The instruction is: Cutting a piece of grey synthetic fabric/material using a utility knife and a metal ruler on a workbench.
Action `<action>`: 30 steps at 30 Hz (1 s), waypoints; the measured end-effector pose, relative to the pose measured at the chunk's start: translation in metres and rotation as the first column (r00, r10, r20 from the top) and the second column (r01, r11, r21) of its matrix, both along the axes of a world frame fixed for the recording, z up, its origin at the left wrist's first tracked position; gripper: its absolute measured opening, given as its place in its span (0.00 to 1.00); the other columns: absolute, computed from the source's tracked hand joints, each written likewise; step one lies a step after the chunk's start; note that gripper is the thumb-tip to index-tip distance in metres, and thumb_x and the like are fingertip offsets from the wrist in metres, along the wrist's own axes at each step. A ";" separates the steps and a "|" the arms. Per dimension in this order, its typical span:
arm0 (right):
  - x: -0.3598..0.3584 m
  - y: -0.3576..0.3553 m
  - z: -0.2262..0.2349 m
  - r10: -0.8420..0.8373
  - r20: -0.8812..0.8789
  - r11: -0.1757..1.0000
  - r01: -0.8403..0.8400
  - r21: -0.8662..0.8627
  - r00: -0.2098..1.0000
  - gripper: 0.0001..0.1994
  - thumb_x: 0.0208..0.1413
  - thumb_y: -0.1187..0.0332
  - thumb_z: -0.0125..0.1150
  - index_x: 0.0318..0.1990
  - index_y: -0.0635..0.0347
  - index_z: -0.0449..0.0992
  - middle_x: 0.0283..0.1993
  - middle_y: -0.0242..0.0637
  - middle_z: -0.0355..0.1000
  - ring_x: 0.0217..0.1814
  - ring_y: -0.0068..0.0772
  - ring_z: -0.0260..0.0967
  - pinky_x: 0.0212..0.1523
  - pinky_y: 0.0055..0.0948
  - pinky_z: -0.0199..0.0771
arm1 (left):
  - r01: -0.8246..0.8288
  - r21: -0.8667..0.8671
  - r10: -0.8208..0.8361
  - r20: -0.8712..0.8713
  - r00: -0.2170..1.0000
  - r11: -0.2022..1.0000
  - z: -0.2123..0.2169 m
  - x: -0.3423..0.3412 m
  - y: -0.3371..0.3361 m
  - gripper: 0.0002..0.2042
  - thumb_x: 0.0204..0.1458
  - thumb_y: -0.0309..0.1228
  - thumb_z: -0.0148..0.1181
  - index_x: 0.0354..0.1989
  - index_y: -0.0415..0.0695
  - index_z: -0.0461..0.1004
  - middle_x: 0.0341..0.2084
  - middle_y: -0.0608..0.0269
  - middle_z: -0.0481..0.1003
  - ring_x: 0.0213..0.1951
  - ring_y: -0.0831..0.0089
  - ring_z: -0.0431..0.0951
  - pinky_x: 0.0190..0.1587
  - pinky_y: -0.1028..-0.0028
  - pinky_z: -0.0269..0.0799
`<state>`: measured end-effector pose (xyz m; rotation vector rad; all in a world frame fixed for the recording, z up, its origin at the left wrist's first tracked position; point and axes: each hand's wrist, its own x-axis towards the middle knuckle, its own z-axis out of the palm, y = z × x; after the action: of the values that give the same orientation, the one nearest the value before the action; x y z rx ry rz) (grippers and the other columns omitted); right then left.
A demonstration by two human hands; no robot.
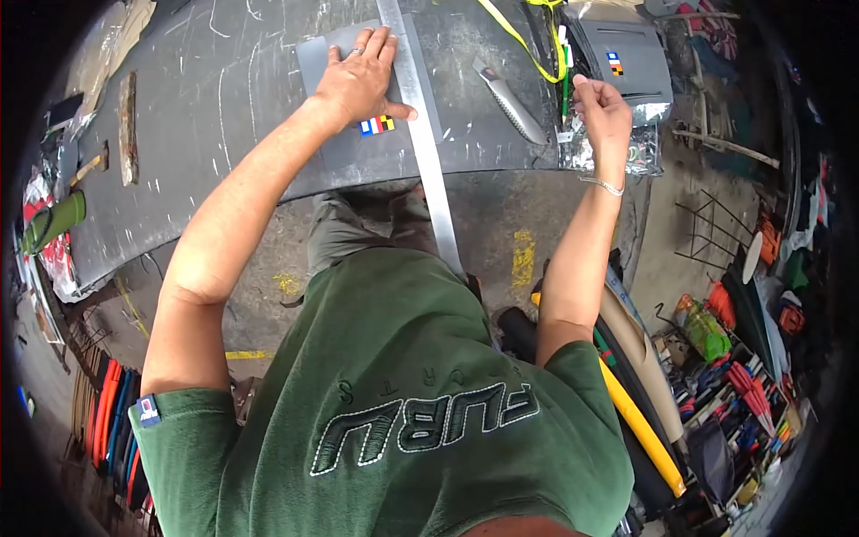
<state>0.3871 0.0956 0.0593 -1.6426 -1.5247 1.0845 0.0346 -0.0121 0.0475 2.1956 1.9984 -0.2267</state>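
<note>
Pressing grey sheet (315, 55) w/ metal ruler (420, 134) on dark table (224, 134).
L hand (358, 80) flat, fingers spread, thumb against ruler; R hand (604, 112) pinching clear plastic bag (617, 152), near utility knife (510, 103).

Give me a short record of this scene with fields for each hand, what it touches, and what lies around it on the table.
Left hand: flat, palm down, pressing a grey sheet and touching the long metal ruler.
Right hand: fingers curled over clear plastic packaging; whether it grips anything cannot be told.
Between the hands: a utility knife, lying untouched.
Surface: dark grey table with chalk marks.
Also on the table: a yellow-green strap, a green pen.
Left edge: a green bottle.
</note>
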 end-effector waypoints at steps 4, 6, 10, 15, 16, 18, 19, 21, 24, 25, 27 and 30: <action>-0.002 0.012 0.013 -0.046 -0.012 0.999 0.047 0.025 0.999 0.15 0.61 0.57 0.72 0.39 0.62 0.82 0.32 0.27 0.79 0.29 0.14 0.68 0.30 0.16 0.67 | 0.008 -0.002 -0.008 -0.025 1.000 1.000 -0.002 0.000 0.000 0.65 0.35 0.74 0.67 0.75 0.38 0.52 0.77 0.52 0.50 0.77 0.54 0.49 0.68 0.34 0.59; 0.001 0.014 0.019 -0.024 -0.006 0.997 0.025 0.071 1.000 0.16 0.61 0.56 0.72 0.39 0.62 0.82 0.33 0.28 0.79 0.29 0.13 0.69 0.31 0.16 0.68 | 0.008 0.030 -0.007 -0.022 1.000 1.000 -0.003 0.000 0.000 0.65 0.34 0.75 0.66 0.75 0.38 0.53 0.76 0.52 0.51 0.77 0.54 0.50 0.68 0.34 0.59; 0.007 0.015 0.019 -0.019 0.011 0.997 0.018 0.078 1.000 0.16 0.61 0.55 0.72 0.38 0.61 0.82 0.33 0.27 0.79 0.30 0.13 0.70 0.31 0.16 0.68 | 0.017 0.022 -0.016 -0.034 0.999 1.000 -0.001 0.003 0.003 0.66 0.34 0.76 0.66 0.75 0.38 0.53 0.76 0.51 0.52 0.77 0.54 0.51 0.68 0.35 0.60; 0.010 0.008 0.017 -0.028 0.001 0.998 0.028 0.064 1.000 0.15 0.61 0.56 0.72 0.39 0.61 0.83 0.33 0.27 0.79 0.30 0.13 0.69 0.32 0.17 0.69 | 0.019 0.011 -0.018 -0.048 0.999 1.000 0.000 0.004 0.003 0.66 0.33 0.76 0.66 0.75 0.38 0.53 0.76 0.51 0.52 0.77 0.55 0.51 0.68 0.35 0.60; 0.011 0.006 0.016 -0.020 0.002 0.998 0.020 0.062 1.000 0.15 0.61 0.57 0.72 0.40 0.61 0.83 0.33 0.27 0.79 0.30 0.13 0.70 0.33 0.17 0.70 | 0.020 0.011 -0.020 -0.048 0.999 1.000 0.000 0.005 0.003 0.66 0.33 0.76 0.66 0.75 0.38 0.53 0.76 0.51 0.52 0.77 0.55 0.51 0.68 0.35 0.60; 0.005 0.002 0.011 -0.005 -0.003 0.998 0.005 0.061 1.000 0.14 0.60 0.58 0.72 0.41 0.61 0.83 0.33 0.27 0.79 0.30 0.14 0.70 0.34 0.17 0.71 | 0.015 0.023 -0.014 -0.045 0.999 1.000 0.000 0.003 0.002 0.66 0.33 0.75 0.66 0.75 0.39 0.53 0.76 0.51 0.52 0.77 0.55 0.51 0.68 0.35 0.61; 0.001 -0.003 0.007 0.111 0.022 0.992 -0.112 0.055 0.994 0.17 0.58 0.57 0.75 0.44 0.61 0.82 0.35 0.28 0.79 0.33 0.16 0.70 0.36 0.19 0.72 | 0.012 0.024 -0.011 -0.047 0.999 1.000 0.000 0.001 0.001 0.66 0.33 0.75 0.66 0.75 0.39 0.53 0.76 0.51 0.52 0.77 0.55 0.51 0.68 0.35 0.61; -0.009 -0.020 -0.002 0.262 0.196 0.957 -0.280 0.070 0.945 0.24 0.51 0.55 0.79 0.49 0.61 0.81 0.40 0.30 0.77 0.38 0.21 0.71 0.40 0.22 0.74 | 0.014 0.030 -0.013 -0.032 0.999 0.999 0.000 0.002 0.001 0.65 0.33 0.75 0.67 0.75 0.39 0.53 0.76 0.51 0.53 0.77 0.54 0.52 0.68 0.35 0.61; -0.036 -0.053 -0.003 0.325 0.436 0.926 -0.377 0.035 0.839 0.34 0.41 0.55 0.84 0.55 0.61 0.79 0.44 0.38 0.75 0.45 0.34 0.73 0.46 0.34 0.78 | 0.016 0.037 -0.017 0.013 1.000 0.999 -0.001 0.002 0.001 0.65 0.33 0.74 0.68 0.74 0.38 0.54 0.76 0.50 0.52 0.77 0.53 0.52 0.68 0.35 0.61; -0.040 -0.057 -0.005 0.331 0.513 0.908 -0.415 0.055 0.792 0.33 0.41 0.55 0.84 0.54 0.62 0.78 0.44 0.40 0.75 0.45 0.36 0.74 0.47 0.34 0.78 | 0.016 0.035 -0.016 0.014 1.000 0.999 -0.001 0.003 0.002 0.65 0.33 0.74 0.68 0.74 0.38 0.54 0.76 0.50 0.52 0.77 0.53 0.52 0.68 0.35 0.61; -0.043 -0.058 -0.007 0.335 0.586 0.886 -0.459 0.070 0.738 0.32 0.41 0.56 0.83 0.53 0.63 0.78 0.44 0.42 0.75 0.45 0.39 0.75 0.47 0.35 0.78 | 0.004 0.008 -0.004 0.013 1.000 1.000 -0.005 0.003 0.003 0.64 0.34 0.72 0.70 0.75 0.39 0.53 0.76 0.48 0.52 0.77 0.54 0.51 0.67 0.34 0.60; -0.047 -0.054 -0.004 0.373 0.585 0.854 -0.513 0.087 0.720 0.25 0.46 0.60 0.79 0.50 0.64 0.78 0.43 0.44 0.76 0.45 0.42 0.76 0.48 0.34 0.78 | -0.009 0.106 0.002 0.069 0.998 0.994 -0.014 0.005 0.004 0.63 0.35 0.70 0.71 0.75 0.39 0.53 0.77 0.48 0.50 0.77 0.49 0.50 0.68 0.34 0.58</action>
<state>0.3397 0.0412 0.0548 -1.5125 -2.4342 0.6096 0.0396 -0.0084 0.0335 2.2279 2.0232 -0.0449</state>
